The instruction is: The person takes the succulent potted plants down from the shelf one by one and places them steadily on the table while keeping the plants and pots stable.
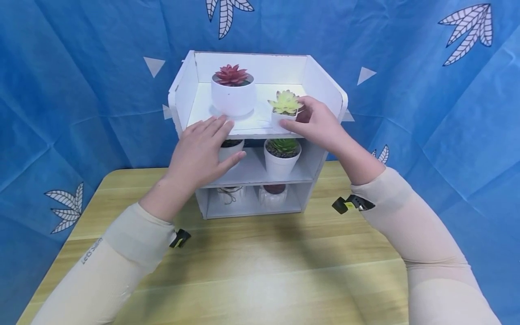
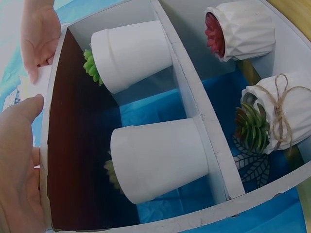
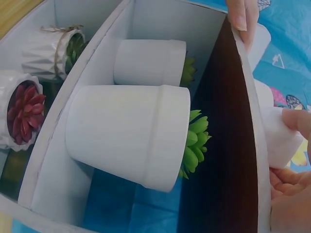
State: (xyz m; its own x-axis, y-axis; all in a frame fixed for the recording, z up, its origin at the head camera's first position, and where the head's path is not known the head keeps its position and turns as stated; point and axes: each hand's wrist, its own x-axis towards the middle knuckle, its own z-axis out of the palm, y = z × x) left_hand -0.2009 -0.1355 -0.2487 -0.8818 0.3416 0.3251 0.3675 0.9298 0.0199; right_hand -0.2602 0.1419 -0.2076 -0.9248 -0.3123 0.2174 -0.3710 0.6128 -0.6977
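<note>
My right hand (image 1: 318, 122) grips a small white pot (image 1: 278, 121) with a yellow-green succulent (image 1: 286, 102), thumb in front and fingers behind. This pot is at the front right of the top level of a white shelf unit (image 1: 284, 70). Fingers extended, my left hand (image 1: 197, 153) rests at the top board's front edge, holding nothing. Just behind its fingertips stands a larger white pot (image 1: 233, 100) with a red succulent (image 1: 231, 75).
On the middle level are two white pots, one with a bright green succulent (image 3: 197, 143). Below them stand a ribbed white pot with a red succulent (image 3: 25, 111) and a twine-tied pot (image 2: 289, 111). The unit sits on a wooden table (image 1: 260, 266) before a blue cloth (image 1: 101, 90).
</note>
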